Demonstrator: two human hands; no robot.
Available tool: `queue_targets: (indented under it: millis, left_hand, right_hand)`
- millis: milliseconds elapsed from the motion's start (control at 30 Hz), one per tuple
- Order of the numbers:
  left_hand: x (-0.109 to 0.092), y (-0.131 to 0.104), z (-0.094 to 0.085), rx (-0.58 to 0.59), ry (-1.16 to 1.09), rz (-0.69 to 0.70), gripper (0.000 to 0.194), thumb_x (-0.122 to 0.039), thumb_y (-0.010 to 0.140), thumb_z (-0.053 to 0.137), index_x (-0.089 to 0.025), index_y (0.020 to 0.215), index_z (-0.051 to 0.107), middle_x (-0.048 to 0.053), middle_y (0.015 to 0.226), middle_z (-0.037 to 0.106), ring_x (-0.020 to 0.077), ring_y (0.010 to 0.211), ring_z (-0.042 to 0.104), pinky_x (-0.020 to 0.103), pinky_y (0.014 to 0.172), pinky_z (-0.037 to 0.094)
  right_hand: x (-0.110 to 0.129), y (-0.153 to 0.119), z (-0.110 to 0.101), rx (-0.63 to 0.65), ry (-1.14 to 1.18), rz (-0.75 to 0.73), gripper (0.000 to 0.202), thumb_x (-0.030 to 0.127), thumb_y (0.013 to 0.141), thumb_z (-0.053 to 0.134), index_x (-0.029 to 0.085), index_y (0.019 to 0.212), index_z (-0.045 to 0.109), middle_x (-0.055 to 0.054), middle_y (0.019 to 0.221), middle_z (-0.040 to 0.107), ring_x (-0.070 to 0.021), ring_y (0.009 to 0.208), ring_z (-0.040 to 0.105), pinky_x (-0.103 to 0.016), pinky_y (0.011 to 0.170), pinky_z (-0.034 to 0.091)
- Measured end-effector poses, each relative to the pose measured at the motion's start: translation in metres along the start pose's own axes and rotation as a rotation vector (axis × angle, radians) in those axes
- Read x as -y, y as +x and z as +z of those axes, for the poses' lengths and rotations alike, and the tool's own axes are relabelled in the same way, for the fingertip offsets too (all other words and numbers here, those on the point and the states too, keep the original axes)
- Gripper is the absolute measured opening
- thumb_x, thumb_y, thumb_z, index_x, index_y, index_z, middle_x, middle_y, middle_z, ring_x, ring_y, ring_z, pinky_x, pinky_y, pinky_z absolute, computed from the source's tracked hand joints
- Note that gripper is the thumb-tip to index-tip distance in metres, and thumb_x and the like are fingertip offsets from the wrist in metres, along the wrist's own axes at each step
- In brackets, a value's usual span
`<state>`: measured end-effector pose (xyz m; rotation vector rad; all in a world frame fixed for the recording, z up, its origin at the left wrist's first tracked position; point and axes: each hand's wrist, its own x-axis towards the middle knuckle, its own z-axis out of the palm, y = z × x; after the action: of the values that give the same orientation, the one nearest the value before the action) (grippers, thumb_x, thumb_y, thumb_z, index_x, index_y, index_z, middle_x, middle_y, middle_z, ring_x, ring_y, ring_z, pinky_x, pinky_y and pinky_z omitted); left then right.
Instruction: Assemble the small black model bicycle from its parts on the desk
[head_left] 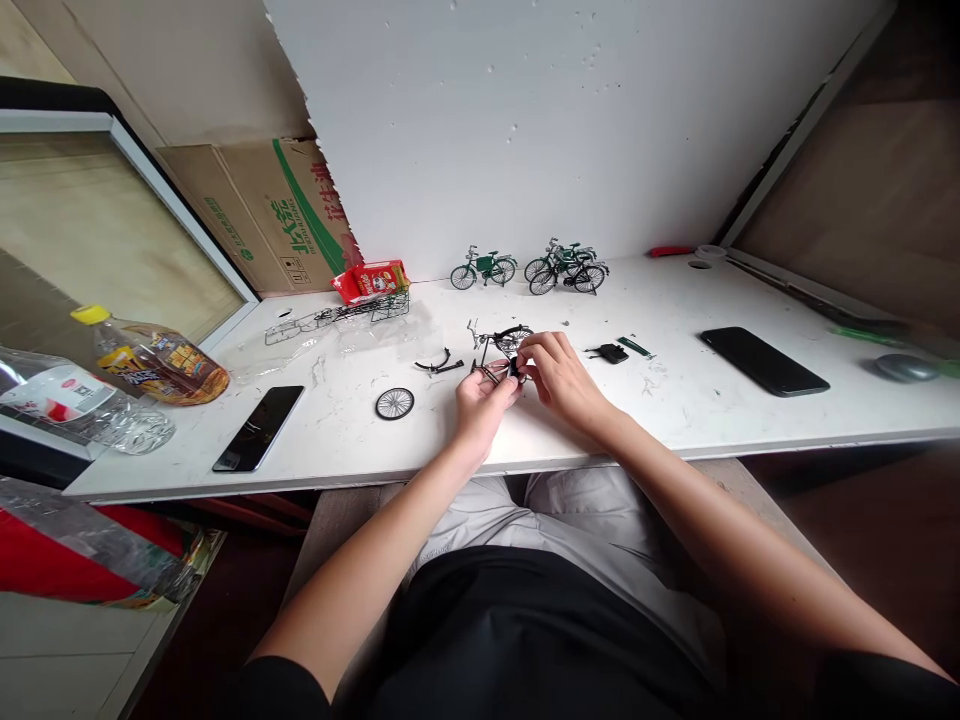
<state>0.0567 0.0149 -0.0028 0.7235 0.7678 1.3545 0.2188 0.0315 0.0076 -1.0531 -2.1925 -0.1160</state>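
- Model bicycle (486, 349), black and only partly built, is at the front middle of the bench (337, 440), held between both hands; a spoked wheel shows on its far side.
- Left hand (480, 408) has its fingers closed on the bicycle frame.
- Right hand (562, 380) bends its fingers in against a small dark piece (514, 368) at the frame; their tips are partly hidden, so I cannot tell whether they grip it.
- Loose wheel (394, 404) lies flat to the left of the hands, with a curved black part (439, 366) just beyond it.
- Black piece (613, 353) and green strip (635, 345) lie close together to the right.
- Green bicycle (484, 268) stands upright at the back, left of a cluster of bicycles (568, 270).
- Red packet (371, 282) sits behind a black parts frame (330, 318) at back left.
- Phones lie at either side: one phone (259, 430) left, another phone (765, 361) right.
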Motion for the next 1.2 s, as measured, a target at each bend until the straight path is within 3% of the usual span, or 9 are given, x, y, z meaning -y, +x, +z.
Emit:
queue_targets:
  millis: [400, 667, 833, 1200]
  left_hand:
    - [0.000, 0.000, -0.001, -0.022, 0.021, -0.009, 0.030, -0.010, 0.075, 0.086, -0.012, 0.102, 0.072, 0.006, 0.086, 0.078, 0.0178, 0.085, 0.075, 0.045, 0.104, 0.058]
    - [0.002, 0.002, -0.002, -0.005, 0.018, -0.018, 0.027, -0.008, 0.076, 0.080, -0.011, 0.101, 0.071, 0.005, 0.081, 0.077, 0.0167, 0.082, 0.074, 0.045, 0.103, 0.061]
    - [0.000, 0.002, -0.002, 0.004, 0.007, -0.023, 0.030, -0.009, 0.076, 0.080, -0.012, 0.104, 0.069, 0.004, 0.078, 0.076, 0.0162, 0.081, 0.073, 0.047, 0.103, 0.062]
    - [-0.001, 0.005, -0.003, -0.023, -0.058, -0.045, 0.014, -0.009, 0.082, 0.078, -0.011, 0.092, 0.068, 0.005, 0.086, 0.074, 0.0158, 0.083, 0.073, 0.051, 0.105, 0.061]
  right_hand:
    - [0.009, 0.007, -0.013, 0.024, 0.027, -0.038, 0.012, 0.023, 0.108, 0.055, 0.021, 0.110, 0.066, -0.017, 0.119, 0.070, -0.0332, 0.111, 0.062, -0.052, 0.094, 0.057]
    - [0.009, 0.004, -0.011, -0.023, 0.131, -0.082, 0.008, 0.020, 0.106, 0.060, 0.020, 0.104, 0.068, -0.016, 0.119, 0.075, -0.0323, 0.115, 0.070, -0.052, 0.097, 0.062]
    - [0.007, 0.001, -0.010, 0.005, 0.164, -0.030, 0.012, 0.021, 0.107, 0.058, 0.021, 0.111, 0.069, -0.014, 0.124, 0.075, -0.0280, 0.104, 0.075, -0.047, 0.088, 0.065]
    - [0.003, 0.002, -0.016, 0.022, 0.227, -0.041, 0.022, 0.015, 0.107, 0.050, 0.022, 0.108, 0.071, -0.014, 0.119, 0.075, -0.0279, 0.107, 0.074, -0.046, 0.091, 0.064]
